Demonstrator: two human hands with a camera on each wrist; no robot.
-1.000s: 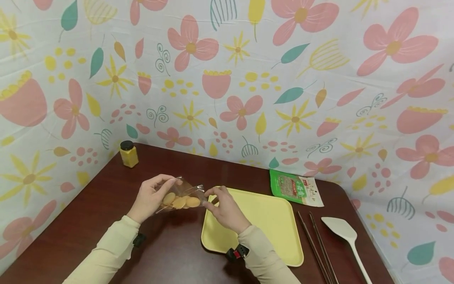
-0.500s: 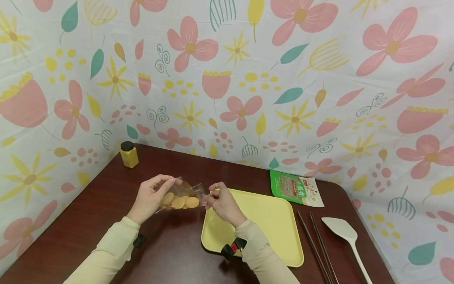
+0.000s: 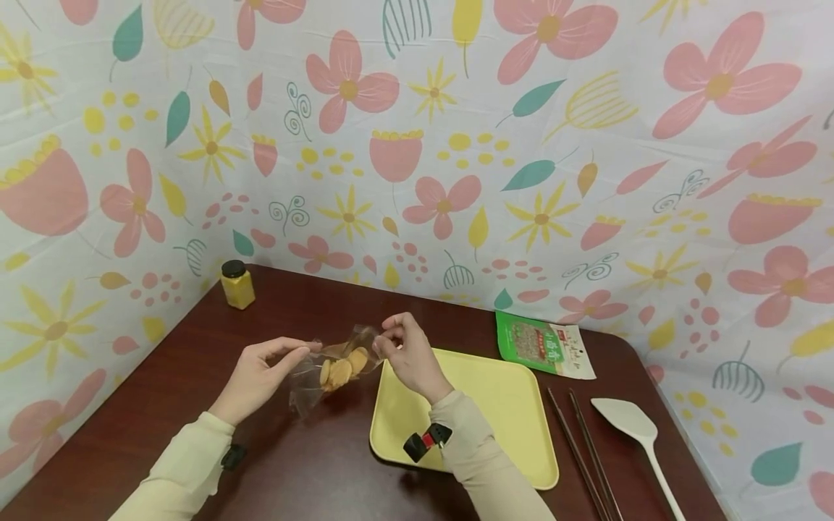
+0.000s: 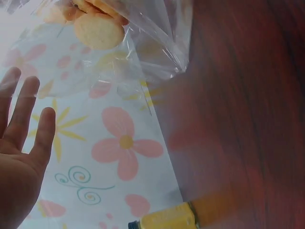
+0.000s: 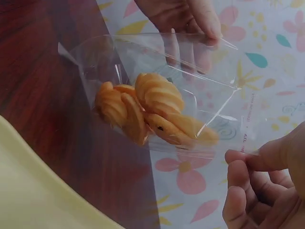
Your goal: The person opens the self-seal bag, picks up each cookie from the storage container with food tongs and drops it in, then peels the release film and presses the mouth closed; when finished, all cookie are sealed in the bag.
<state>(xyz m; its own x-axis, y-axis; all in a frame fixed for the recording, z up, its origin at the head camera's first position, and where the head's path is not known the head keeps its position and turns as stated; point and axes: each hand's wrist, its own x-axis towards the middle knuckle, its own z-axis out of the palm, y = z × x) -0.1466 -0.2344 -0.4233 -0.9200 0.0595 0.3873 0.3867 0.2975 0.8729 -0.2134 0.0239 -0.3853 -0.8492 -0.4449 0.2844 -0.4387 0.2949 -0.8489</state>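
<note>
A clear plastic bag (image 3: 305, 391) holding several golden cookies (image 3: 342, 370) hangs between my two hands above the table. My left hand (image 3: 257, 376) pinches its left upper edge between thumb and fingers. At the other end, my right hand (image 3: 415, 362) pinches the corner near the yellow tray (image 3: 482, 405). Ridged, swirled cookies (image 5: 157, 95) show through the film in the right wrist view, gathered low in the bag. The left wrist view catches some outstretched left-hand fingers (image 4: 43, 129) below the bag (image 4: 162, 52); its pinching fingertips are out of that view.
A yellow jar with a black lid (image 3: 237, 286) stands at the table's back left corner. Behind the tray lies a green and white packet (image 3: 544, 346). Dark chopsticks (image 3: 583, 456) and a white spatula (image 3: 628, 423) lie to the right. A flowered cloth backs the table.
The bag has tilted, its right end rising and its left end sagging, and the cookies have bunched together. My left hand has shifted left and slightly down; my right hand has lifted.
</note>
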